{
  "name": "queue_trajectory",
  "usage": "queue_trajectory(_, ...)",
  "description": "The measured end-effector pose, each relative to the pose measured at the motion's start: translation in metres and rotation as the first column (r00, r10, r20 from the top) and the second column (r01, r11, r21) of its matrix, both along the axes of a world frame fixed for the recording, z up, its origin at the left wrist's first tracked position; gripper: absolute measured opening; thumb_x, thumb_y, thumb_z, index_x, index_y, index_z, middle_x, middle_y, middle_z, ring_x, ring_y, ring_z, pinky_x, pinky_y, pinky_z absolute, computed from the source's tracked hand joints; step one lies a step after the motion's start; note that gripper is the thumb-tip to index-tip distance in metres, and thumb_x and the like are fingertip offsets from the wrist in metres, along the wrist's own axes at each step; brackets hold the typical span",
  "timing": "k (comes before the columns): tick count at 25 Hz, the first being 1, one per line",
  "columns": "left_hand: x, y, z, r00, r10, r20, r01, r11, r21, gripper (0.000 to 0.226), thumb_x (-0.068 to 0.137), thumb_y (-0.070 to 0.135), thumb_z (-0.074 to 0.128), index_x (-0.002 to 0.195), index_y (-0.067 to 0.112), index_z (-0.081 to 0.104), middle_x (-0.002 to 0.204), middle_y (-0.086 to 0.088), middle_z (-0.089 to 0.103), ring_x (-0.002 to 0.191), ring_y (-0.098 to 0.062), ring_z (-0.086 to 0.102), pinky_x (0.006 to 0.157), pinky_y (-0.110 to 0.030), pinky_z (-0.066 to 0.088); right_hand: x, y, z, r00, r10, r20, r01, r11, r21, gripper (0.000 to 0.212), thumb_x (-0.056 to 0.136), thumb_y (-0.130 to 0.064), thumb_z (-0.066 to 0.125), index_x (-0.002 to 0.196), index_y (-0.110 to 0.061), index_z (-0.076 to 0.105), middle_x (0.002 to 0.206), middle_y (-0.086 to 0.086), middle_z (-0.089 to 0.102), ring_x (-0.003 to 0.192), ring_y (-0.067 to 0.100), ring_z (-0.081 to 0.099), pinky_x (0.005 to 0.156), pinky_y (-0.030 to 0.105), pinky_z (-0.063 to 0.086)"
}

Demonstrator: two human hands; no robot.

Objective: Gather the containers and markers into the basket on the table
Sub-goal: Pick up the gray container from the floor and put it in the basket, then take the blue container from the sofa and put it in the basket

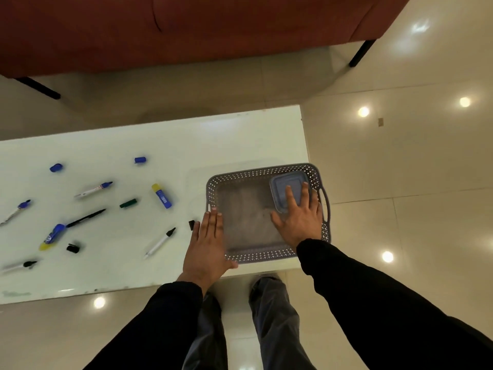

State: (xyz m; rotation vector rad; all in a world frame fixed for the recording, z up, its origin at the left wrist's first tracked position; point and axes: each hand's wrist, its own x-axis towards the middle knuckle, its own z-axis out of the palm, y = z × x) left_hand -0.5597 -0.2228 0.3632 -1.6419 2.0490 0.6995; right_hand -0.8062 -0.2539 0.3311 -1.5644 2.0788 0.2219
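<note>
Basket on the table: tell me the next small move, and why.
Probably lift the right hand off the container, which already sits in the far right corner of the basket, and send the left hand, flat against its left rim, to the nearest black-tipped marker on the table beside it.

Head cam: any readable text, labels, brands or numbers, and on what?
None legible.
Blue glue stick: label print, too blurred.
Second glue stick: pale logo, too blurred.
Upper blue marker: reddish barrel print, too small.
</note>
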Motion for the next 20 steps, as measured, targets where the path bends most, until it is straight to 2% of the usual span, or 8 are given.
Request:
queue_trajectory(3,0.014,0.008,0.053,0.994,0.059,-0.09,-0.068,0.993,-0.095,0.104,0.091,0.066,0.044,0.155,0.01,-0.017,0.165,-0.008,-0.018,0.152,-0.022,-0.017,0.123,-0.042,-0.007,0.025,0.009,0.064,0.997,0.083,0.003,-0.083,0.996,-0.028,0.083,0.091,-0.069,0.033,0.159,-0.031,0.005,0.167,0.009,-0.008,0.153,0.032,-0.006,0.123,0.053,0.006)
queue_trajectory(6,0.044,0.028,0.112,0.992,0.052,-0.115,-0.071,0.984,-0.166,0.088,0.099,0.058,0.034,0.157,0.009,-0.01,0.165,-0.008,-0.019,0.152,-0.022,-0.018,0.124,-0.043,-0.006,0.067,0.034,0.137,0.981,0.193,0.021,-0.192,0.979,-0.067,0.08,0.091,-0.068,0.029,0.158,-0.032,0.005,0.167,0.007,-0.006,0.153,0.029,-0.007,0.123,0.051,0.005)
queue_trajectory(12,0.144,0.07,0.19,0.989,0.071,-0.127,-0.104,0.956,-0.273,0.082,0.101,0.054,0.033,0.158,0.008,-0.004,0.166,-0.01,-0.012,0.153,-0.024,-0.013,0.124,-0.044,-0.004,0.18,0.092,0.227,0.924,0.382,-0.004,-0.377,0.91,-0.173,0.077,0.091,-0.067,0.026,0.158,-0.033,0.007,0.168,0.005,-0.001,0.154,0.025,-0.003,0.123,0.048,0.005)
queue_trajectory(16,0.241,0.113,0.209,0.971,0.185,-0.15,-0.225,0.921,-0.319,0.082,0.101,0.054,0.032,0.157,0.007,-0.005,0.166,-0.009,-0.012,0.153,-0.023,-0.013,0.124,-0.044,-0.003,0.275,0.116,0.244,0.878,0.477,-0.029,-0.473,0.858,-0.2,0.077,0.094,-0.065,0.027,0.158,-0.033,0.0,0.167,0.004,-0.007,0.154,0.025,-0.005,0.123,0.048,0.004)
queue_trajectory(20,0.359,0.176,0.218,0.918,0.376,-0.123,-0.395,0.858,-0.329,0.081,0.101,0.054,0.029,0.157,0.008,-0.006,0.166,-0.009,-0.014,0.152,-0.023,-0.014,0.124,-0.044,-0.003,0.401,0.131,0.25,0.768,0.64,-0.02,-0.624,0.742,-0.244,0.075,0.095,-0.066,0.022,0.158,-0.032,-0.001,0.167,0.002,-0.01,0.154,0.023,-0.008,0.123,0.045,0.003)
